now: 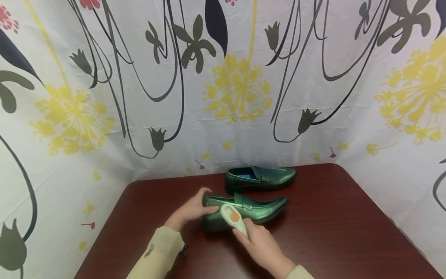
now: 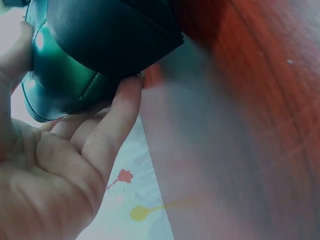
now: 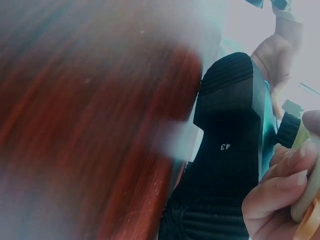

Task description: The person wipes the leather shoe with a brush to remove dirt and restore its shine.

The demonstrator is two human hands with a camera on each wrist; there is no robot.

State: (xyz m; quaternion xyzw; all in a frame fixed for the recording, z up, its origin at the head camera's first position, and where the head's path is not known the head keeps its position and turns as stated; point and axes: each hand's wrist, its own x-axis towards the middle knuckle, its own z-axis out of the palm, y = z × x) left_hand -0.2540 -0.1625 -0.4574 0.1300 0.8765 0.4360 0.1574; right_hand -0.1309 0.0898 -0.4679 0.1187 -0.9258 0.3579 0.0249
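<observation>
The desk is offering room on the right; the rear shoe and patterned cloth are blocking the way behind the front shoe.

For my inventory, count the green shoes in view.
2: the near shoe, its heel gripped by the left hand, and the far shoe, on the table behind it.

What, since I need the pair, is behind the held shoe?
Behind the held shoe sits the other shoe, with patterned cloth beyond. The held shoe covers some table behind it; anything small there cannot be seen.
</observation>
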